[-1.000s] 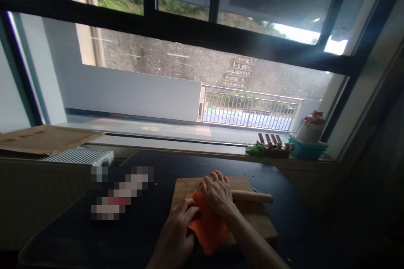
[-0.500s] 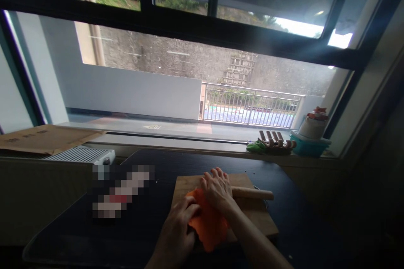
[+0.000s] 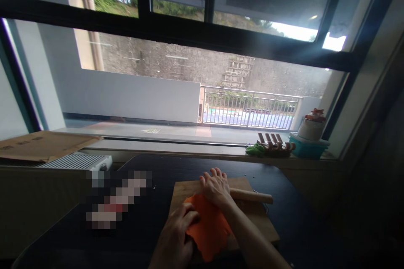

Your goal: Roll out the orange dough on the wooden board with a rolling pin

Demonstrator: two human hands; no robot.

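Left hand [image 3: 178, 225] curled; right hand [image 3: 216, 188] farther forward, palm down, fingers [image 3: 215, 173] extended, forearm [image 3: 249, 231] slanting.

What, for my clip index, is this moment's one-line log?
left hand: at orange sheet; right hand: over sheet's edge; board: under sheet; wooden rod: beside right hand

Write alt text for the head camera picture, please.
A person's left hand and right hand touch an orange sheet on a wooden board. A wooden rod lies beside the right hand; the dark table stands before a window.
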